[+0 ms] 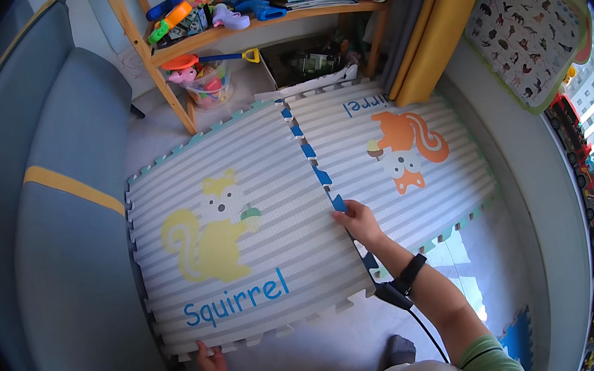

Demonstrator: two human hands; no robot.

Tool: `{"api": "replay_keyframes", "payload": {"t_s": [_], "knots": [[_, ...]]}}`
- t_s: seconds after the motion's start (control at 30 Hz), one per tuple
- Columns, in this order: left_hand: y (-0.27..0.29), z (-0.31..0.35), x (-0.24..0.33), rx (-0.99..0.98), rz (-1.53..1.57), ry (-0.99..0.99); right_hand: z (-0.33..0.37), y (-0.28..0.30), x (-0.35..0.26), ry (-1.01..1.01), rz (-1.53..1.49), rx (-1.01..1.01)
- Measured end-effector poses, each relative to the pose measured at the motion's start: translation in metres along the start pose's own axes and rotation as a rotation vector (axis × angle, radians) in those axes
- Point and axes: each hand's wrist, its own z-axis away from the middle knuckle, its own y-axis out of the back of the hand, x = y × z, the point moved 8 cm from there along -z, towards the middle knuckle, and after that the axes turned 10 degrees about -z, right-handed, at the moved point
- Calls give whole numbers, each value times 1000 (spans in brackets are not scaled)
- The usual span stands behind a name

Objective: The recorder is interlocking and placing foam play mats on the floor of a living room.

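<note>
A striped foam mat tile (pixel 285 209) with a yellow squirrel lies in front of me, its toothed right edge along a second foam mat tile (pixel 443 114) with an orange squirrel. My right hand (pixel 360 224) pinches the right edge of the yellow-squirrel tile at the seam, beside a blue tooth. At the near left corner of the same tile, my left hand (pixel 213 365) grips the edge, with fingertips at the rim. Dark gaps show along the lower part of the seam, and the near edge looks raised off the floor. Both wrists wear dark bands.
A blue-grey sofa (pixel 73 211) runs along the left. At the back stand a wooden shelf (pixel 271 21) with toys and books, a clear toy bucket (pixel 211 89) and an open box (pixel 309 63). A yellow curtain (pixel 433 31) hangs right; a blue mat piece (pixel 518 342) lies lower right.
</note>
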Motion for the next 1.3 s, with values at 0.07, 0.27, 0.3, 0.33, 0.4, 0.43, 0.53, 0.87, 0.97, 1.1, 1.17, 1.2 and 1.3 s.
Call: {"api": "replay_keyframes", "payload": {"t_s": [0.07, 0.27, 0.3, 0.33, 0.4, 0.43, 0.53, 0.87, 0.97, 1.1, 1.17, 1.2, 1.3], "knots": [[-15, -5, 4, -26, -31, -19, -5, 3, 7, -39, 95, 12], [-19, -23, 10, -14, -110, -8, -2, -3, 27, 116, 679, -2], [-12, -31, 7, 21, -127, 27, -4, -10, 24, 144, 711, -41], [-3, -35, 7, 19, -128, 30, -7, -10, 26, 123, 642, -50], [7, -38, 0, -40, -151, 133, -5, -8, 28, 121, 684, -30], [8, -40, 0, -43, -154, 134, -5, -8, 29, 121, 725, -12], [13, -35, 6, -10, -253, 122, 4, -3, 22, 70, 615, -44], [8, -36, 8, -14, -323, 104, -2, 6, 18, -29, 287, -7], [11, -35, 12, 49, -409, 138, 1, 7, 22, 56, 503, 68], [24, -28, 7, 163, -636, 294, 2, 1, 26, 104, 609, 54], [25, -30, 8, 153, -669, 296, 7, -4, 29, 115, 640, 62], [21, -30, 7, 147, -696, 293, 11, -7, 22, 215, 718, 83], [12, -23, 16, 257, -757, 176, 18, -11, 5, 306, 822, 67]]}}
